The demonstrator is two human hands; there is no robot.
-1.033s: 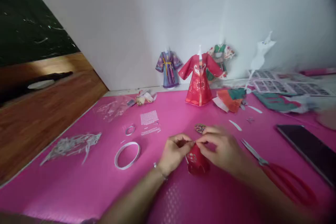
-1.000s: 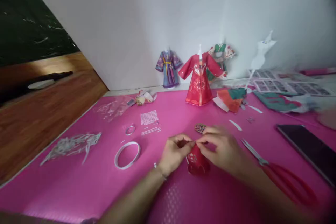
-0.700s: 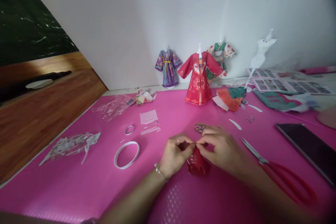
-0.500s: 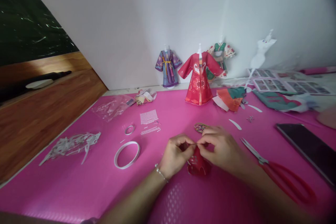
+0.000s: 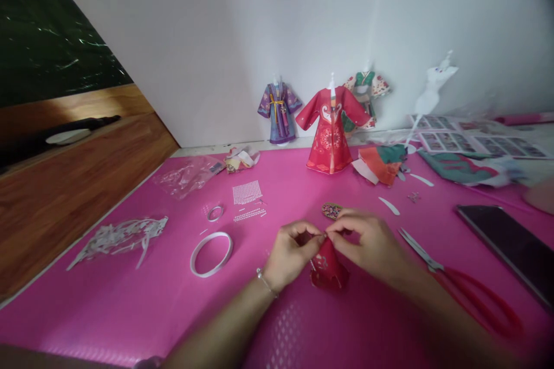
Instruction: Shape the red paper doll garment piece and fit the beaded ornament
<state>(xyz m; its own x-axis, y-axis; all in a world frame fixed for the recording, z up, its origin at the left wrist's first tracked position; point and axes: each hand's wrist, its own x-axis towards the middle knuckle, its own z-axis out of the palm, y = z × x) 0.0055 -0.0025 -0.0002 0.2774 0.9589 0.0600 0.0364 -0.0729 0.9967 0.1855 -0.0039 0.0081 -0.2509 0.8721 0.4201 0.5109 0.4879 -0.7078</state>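
Left hand (image 5: pixel 291 255) and right hand (image 5: pixel 367 245), fingertips nearly touching, pinch the top of a small, red, pale-patterned, cone-shaped fabric piece (image 5: pixel 329 268) beneath them — likely light, soft, easily creased, best held there.

No readable text, labels or numbers; printed sheets (image 5: pixel 448 141) beyond fingers (image 5: pixel 348 224), off right: too small to read.

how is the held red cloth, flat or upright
Upright: the red cloth widens downward from its narrow top, held by left hand and right hand.
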